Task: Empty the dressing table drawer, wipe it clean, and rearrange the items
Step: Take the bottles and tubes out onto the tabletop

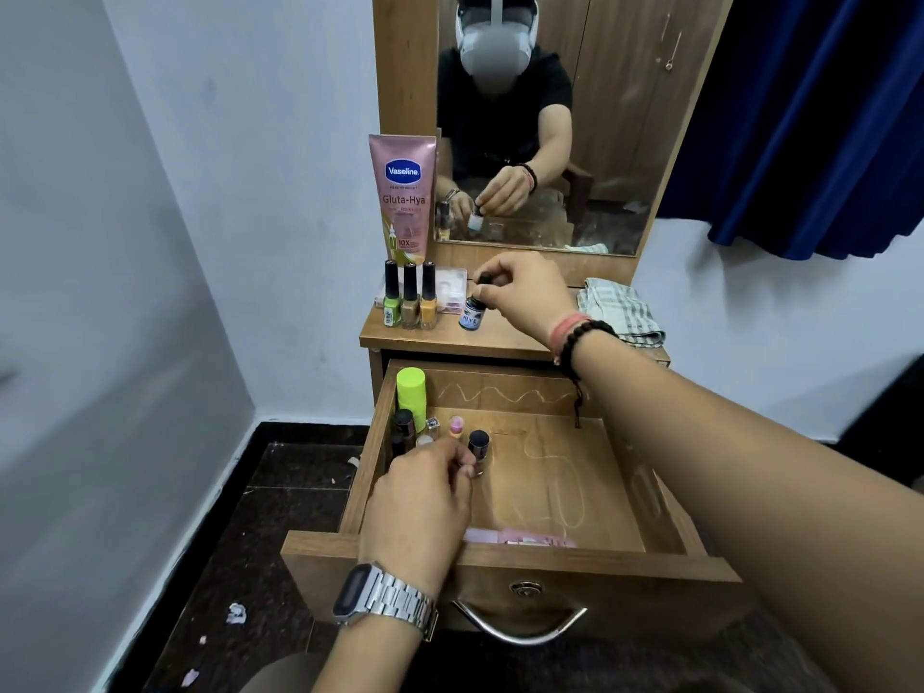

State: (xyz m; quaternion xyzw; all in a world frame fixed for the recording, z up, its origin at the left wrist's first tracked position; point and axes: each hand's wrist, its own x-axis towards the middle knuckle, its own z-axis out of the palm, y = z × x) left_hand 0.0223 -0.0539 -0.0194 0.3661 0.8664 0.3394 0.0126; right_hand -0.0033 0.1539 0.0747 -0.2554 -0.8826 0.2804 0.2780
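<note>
Small round glass bottle (470, 315), wooden drawer (550, 492)

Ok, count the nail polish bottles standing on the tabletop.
3, in a row on the tabletop in front of the pink tube: green on the left, gold in the middle, orange on the right. None seems hidden.

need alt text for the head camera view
Right hand pinches a small blue bottle on the dressing table top; left hand reaches among small bottles in the open drawer.
</note>
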